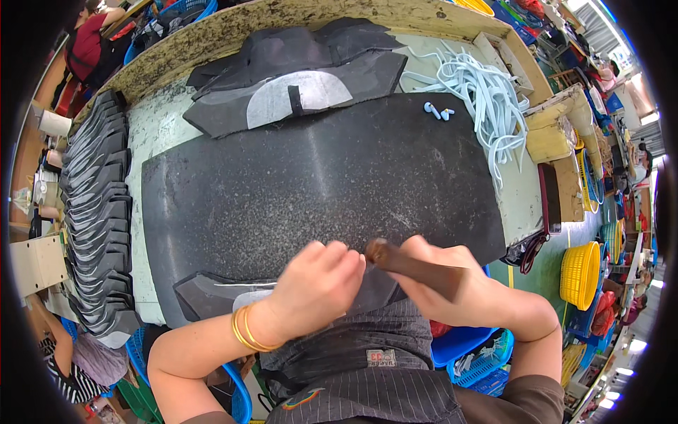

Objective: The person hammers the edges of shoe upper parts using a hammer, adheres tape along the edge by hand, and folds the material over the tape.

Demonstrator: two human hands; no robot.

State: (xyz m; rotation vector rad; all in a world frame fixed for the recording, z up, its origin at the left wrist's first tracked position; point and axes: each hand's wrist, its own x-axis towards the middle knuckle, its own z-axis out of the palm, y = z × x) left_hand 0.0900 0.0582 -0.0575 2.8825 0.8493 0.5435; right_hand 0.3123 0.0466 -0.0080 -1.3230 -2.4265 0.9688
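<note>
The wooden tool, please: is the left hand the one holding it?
No, the right hand grips the wooden tool, while the left hand presses on the dark piece on the mat.

Head camera looks steeply down, close over the dark work mat [318, 184].

free: black mat [318, 184] centre | blocked: stacked pieces [95, 212] left, white straps [487, 99] right

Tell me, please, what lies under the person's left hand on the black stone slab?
A dark cut fabric piece lies under the left hand, flat on the black stone slab; its pointed end sticks out to the left. The part beneath the hand is covered, as is whatever the fingers pinch.
</note>
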